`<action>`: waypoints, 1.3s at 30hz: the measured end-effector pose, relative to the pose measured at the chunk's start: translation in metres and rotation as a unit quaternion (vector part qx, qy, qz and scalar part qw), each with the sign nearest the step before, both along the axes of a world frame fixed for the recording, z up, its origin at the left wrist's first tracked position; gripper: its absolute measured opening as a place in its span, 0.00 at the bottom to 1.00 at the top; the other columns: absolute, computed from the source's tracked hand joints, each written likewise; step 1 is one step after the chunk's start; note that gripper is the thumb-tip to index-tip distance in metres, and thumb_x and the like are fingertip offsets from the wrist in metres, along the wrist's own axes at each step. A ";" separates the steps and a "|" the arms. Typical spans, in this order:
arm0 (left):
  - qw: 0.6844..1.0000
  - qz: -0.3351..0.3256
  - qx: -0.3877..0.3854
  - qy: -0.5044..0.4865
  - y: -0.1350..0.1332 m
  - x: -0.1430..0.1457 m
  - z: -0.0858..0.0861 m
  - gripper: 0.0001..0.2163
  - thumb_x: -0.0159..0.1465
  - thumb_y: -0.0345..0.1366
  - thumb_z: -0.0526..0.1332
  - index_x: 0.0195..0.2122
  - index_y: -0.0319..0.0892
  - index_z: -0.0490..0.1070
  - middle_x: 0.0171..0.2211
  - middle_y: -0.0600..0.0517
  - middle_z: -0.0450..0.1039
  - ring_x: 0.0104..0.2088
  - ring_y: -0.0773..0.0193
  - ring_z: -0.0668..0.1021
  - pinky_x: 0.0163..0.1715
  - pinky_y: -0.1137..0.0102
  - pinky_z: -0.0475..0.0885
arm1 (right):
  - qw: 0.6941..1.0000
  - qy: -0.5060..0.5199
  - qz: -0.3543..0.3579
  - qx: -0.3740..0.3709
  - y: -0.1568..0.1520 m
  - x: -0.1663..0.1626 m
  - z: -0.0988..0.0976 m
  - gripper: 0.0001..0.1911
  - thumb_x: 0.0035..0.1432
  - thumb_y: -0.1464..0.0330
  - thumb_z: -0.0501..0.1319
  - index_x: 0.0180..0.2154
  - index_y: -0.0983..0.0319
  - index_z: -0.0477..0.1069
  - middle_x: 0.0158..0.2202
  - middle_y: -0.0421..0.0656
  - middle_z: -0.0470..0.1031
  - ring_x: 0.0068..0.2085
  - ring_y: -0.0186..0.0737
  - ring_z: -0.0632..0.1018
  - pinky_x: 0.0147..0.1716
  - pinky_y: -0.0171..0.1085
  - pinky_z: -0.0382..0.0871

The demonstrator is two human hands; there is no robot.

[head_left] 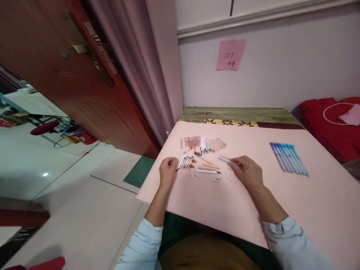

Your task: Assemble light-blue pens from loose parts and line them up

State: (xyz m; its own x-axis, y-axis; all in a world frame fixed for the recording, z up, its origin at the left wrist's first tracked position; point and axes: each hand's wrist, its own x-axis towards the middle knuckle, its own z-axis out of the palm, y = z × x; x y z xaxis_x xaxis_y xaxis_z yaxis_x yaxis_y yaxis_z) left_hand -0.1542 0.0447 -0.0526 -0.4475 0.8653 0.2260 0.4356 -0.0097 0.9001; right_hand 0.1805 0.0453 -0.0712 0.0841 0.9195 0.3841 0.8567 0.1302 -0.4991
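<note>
My right hand (248,171) pinches a pale lilac pen barrel (224,159) that points left over the table. A thin tan stick (225,156) lies along or beside it. My left hand (168,171) is closed at the left of the loose pen parts, and what its fingertips hold, if anything, is hidden. Close to it lie white and blue refills (185,161) with dark tips and small brown caps (192,160). Between my hands rest several tan sticks (208,165), a white refill (208,171) and small clear pieces with springs (216,180).
Farther back are pinkish clear tubes (192,141), white refills (205,145) and a fan of clear parts (218,144). A row of blue pens (289,159) lies at right on the pink-covered table (317,202). Red cloth (323,123) sits beyond the right edge; a curtain (157,63) hangs at left.
</note>
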 end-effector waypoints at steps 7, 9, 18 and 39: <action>0.985 -0.051 -0.058 0.154 0.003 0.005 0.014 0.04 0.52 0.37 0.64 0.28 0.43 0.74 0.32 0.50 0.71 0.30 0.61 0.73 0.36 0.64 0.70 | 1.000 0.014 0.005 0.008 -0.003 -0.006 0.007 0.13 0.57 0.55 0.61 0.36 0.54 0.79 0.35 0.40 0.77 0.34 0.38 0.76 0.31 0.36 0.63; 0.983 -0.060 -0.061 0.160 0.004 0.006 0.010 0.04 0.53 0.35 0.63 0.29 0.43 0.74 0.33 0.50 0.72 0.31 0.60 0.73 0.37 0.63 0.70 | 1.000 0.016 -0.004 0.017 -0.004 -0.008 0.009 0.13 0.57 0.55 0.61 0.34 0.55 0.79 0.34 0.40 0.78 0.34 0.39 0.76 0.31 0.36 0.62; 0.998 -0.044 0.025 0.028 -0.005 0.004 -0.012 0.16 0.65 0.33 0.50 0.53 0.42 0.63 0.41 0.47 0.75 0.37 0.62 0.77 0.43 0.64 0.71 | 0.989 0.120 0.072 0.052 -0.017 -0.036 0.037 0.18 0.59 0.53 0.59 0.42 0.57 0.77 0.38 0.45 0.79 0.38 0.44 0.77 0.39 0.41 0.70; 0.983 -0.034 -0.016 0.178 -0.011 0.014 -0.001 0.20 0.62 0.27 0.48 0.56 0.38 0.62 0.37 0.46 0.77 0.44 0.54 0.75 0.53 0.55 0.55 | 0.977 -0.096 0.188 -0.039 0.016 -0.196 0.031 0.32 0.52 0.63 0.60 0.58 0.67 0.62 0.49 0.55 0.73 0.53 0.54 0.69 0.59 0.49 0.47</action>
State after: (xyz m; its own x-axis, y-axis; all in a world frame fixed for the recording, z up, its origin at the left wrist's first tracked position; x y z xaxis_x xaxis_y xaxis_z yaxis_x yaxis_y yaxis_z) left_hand -0.1403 0.0333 -0.0534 -0.2859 0.8998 0.3295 0.7218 -0.0239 0.6917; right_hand -0.0154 0.0616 -0.0405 -0.3318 0.8985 0.2874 0.8347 0.4215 -0.3544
